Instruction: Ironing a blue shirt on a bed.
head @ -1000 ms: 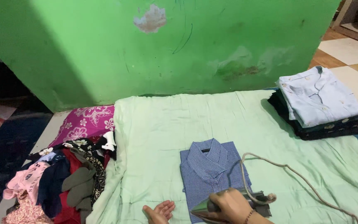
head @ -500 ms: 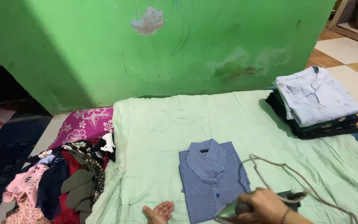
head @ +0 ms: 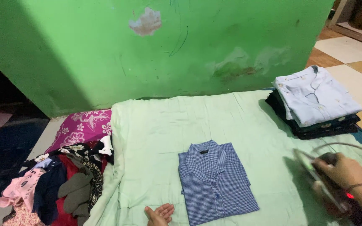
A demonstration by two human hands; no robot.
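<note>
left hand (head: 161, 214) lies released, palm up, on the pale green blanket (head: 156, 138) beside the folded blue checked shirt (head: 214, 184). right hand (head: 343, 171) grasps the iron (head: 321, 184), tilted off the shirt's right. crumpled clothes pile (head: 59, 184) crowds the left edge; folded stack (head: 313, 102) sits far right.

Open green sheet (head: 160, 138) btwn folded blue shirt (head: 214, 182), clothes heap (head: 63, 184) left, shirt stack (head: 315, 100) far right

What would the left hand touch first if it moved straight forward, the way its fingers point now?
Probably the folded blue checked shirt. The left hand lies palm up on the pale green blanket, fingers aimed up-right toward the shirt's near left edge, though depth is unclear.
</note>
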